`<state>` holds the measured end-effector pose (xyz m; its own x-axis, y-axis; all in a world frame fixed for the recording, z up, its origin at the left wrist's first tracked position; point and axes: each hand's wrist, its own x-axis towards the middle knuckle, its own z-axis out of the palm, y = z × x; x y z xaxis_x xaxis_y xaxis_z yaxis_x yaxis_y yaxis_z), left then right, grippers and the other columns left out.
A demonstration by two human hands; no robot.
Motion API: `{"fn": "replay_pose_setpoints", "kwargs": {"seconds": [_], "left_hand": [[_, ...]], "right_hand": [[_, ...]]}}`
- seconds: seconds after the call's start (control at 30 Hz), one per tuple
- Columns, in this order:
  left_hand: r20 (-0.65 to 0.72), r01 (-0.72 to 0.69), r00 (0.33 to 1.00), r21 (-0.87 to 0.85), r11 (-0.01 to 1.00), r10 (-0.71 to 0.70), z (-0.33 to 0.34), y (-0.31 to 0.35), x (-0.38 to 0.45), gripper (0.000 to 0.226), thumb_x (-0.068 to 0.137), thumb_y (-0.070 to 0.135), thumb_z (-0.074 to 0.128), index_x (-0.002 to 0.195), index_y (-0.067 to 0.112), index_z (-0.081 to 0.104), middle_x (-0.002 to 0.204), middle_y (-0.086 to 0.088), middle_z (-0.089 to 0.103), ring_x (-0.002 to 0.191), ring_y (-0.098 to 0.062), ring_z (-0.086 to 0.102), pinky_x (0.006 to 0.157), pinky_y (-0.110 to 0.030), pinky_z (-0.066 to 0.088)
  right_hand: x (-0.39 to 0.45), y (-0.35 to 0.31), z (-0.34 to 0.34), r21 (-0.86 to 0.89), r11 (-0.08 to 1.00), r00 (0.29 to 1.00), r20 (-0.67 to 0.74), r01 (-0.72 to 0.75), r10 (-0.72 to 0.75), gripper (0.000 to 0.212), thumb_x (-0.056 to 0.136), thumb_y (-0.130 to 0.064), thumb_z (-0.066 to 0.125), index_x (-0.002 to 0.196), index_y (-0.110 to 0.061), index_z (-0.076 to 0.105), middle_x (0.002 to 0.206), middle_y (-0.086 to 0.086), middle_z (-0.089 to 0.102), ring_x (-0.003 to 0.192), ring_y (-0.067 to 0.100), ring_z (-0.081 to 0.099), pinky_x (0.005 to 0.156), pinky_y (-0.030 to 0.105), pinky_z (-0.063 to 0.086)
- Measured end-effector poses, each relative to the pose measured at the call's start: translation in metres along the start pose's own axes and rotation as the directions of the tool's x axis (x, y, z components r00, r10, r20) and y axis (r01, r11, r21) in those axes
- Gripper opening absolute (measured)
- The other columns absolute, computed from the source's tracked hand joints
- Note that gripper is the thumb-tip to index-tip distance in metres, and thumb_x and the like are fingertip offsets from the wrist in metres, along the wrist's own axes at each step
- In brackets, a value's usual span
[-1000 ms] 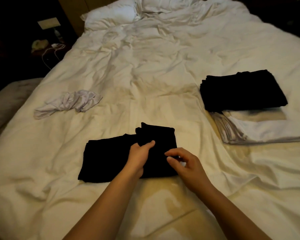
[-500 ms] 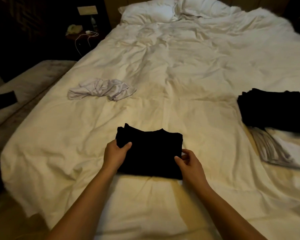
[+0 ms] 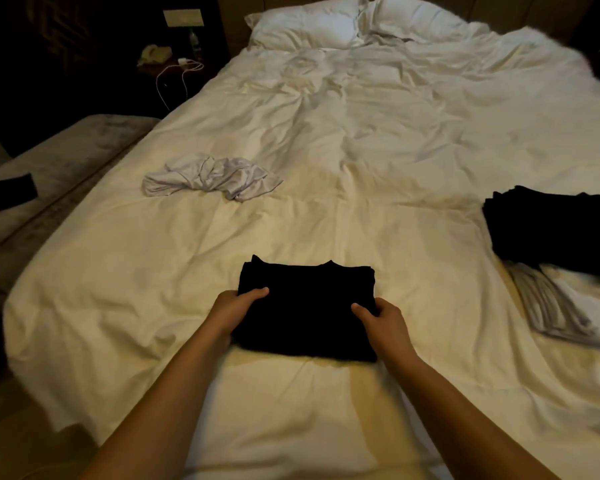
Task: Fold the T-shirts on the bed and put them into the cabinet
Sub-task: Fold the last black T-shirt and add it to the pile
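A black T-shirt (image 3: 309, 306), folded into a compact rectangle, lies on the white bed (image 3: 361, 150) near its foot. My left hand (image 3: 234, 308) grips the fold's left edge, thumb on top and fingers under the cloth. On the right edge my right hand (image 3: 383, 322) grips the same way. A crumpled white T-shirt (image 3: 212, 176) lies unfolded further up the bed on the left. At the right edge sits a stack of folded shirts, black ones (image 3: 555, 230) on top of white ones (image 3: 561, 306).
Two white pillows (image 3: 326, 24) lie at the head of the bed. A dark nightstand (image 3: 174, 67) with a white cable and small items stands at the upper left. A grey bench (image 3: 49, 174) runs along the bed's left side, with a dark object on it.
The black T-shirt went from half folded to a compact rectangle. My hands moved apart from its middle to its left and right edges. The view shifted left.
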<state>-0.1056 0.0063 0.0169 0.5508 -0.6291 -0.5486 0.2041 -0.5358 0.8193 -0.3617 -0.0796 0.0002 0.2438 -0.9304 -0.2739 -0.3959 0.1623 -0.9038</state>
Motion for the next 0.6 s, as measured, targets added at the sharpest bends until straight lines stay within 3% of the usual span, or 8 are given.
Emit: {"fn": "replay_pose_setpoints", "kwargs": {"seconds": [0.13,0.2,0.33,0.43,0.6], "left_hand": [[0.017,-0.18,0.984,0.012,0.984,0.18,0.015,0.009,-0.012,0.024,0.088,0.024,0.074,0.109,0.013,0.072,0.094,-0.003,0.077,0.082,-0.018,0.074,0.065,-0.026,0.054],[0.03,-0.225,0.974,-0.002,0.974,0.224,0.027,0.012,-0.018,0.021,0.09,0.022,0.071,0.11,0.015,0.072,0.097,-0.003,0.077,0.083,-0.017,0.074,0.067,-0.026,0.055],[0.084,-0.218,0.972,-0.042,0.975,0.22,0.066,0.018,-0.027,0.017,0.094,0.027,0.067,0.107,0.017,0.074,0.099,-0.005,0.077,0.093,-0.023,0.074,0.092,-0.044,0.057],[0.127,-0.235,0.962,-0.066,0.97,0.242,0.104,0.026,-0.037,0.013,0.096,0.026,0.065,0.103,0.02,0.074,0.1,-0.004,0.077,0.095,-0.023,0.073,0.094,-0.044,0.056],[0.206,-0.261,0.935,-0.153,0.953,0.289,0.177,0.053,-0.057,0.025,0.097,0.028,0.064,0.118,0.016,0.07,0.105,-0.004,0.077,0.096,-0.021,0.074,0.087,-0.037,0.057]], "right_hand": [[0.001,-0.004,-0.015,0.137,0.991,1.0,0.018,0.005,-0.008,0.013,0.096,-0.02,0.061,0.109,-0.019,0.062,0.103,-0.001,0.069,0.097,0.017,0.066,0.091,0.041,0.055],[0.003,-0.006,-0.031,0.177,0.984,1.0,0.022,0.003,-0.007,0.017,0.096,-0.017,0.061,0.112,-0.022,0.061,0.107,-0.001,0.068,0.098,0.018,0.067,0.091,0.039,0.056],[0.007,-0.007,-0.078,0.215,0.977,1.0,-0.008,0.011,-0.009,0.02,0.096,-0.015,0.063,0.115,-0.019,0.062,0.105,0.005,0.071,0.091,0.019,0.071,0.08,0.033,0.059],[0.009,-0.005,-0.118,0.221,0.975,0.997,-0.069,0.035,-0.02,0.019,0.095,-0.014,0.064,0.113,-0.017,0.065,0.099,0.007,0.073,0.086,0.02,0.073,0.076,0.033,0.06],[0.014,0.003,-0.187,0.173,0.976,0.971,-0.22,0.132,-0.092,0.013,0.095,-0.013,0.065,0.106,-0.02,0.064,0.097,0.006,0.073,0.083,0.02,0.072,0.076,0.037,0.061]]}}
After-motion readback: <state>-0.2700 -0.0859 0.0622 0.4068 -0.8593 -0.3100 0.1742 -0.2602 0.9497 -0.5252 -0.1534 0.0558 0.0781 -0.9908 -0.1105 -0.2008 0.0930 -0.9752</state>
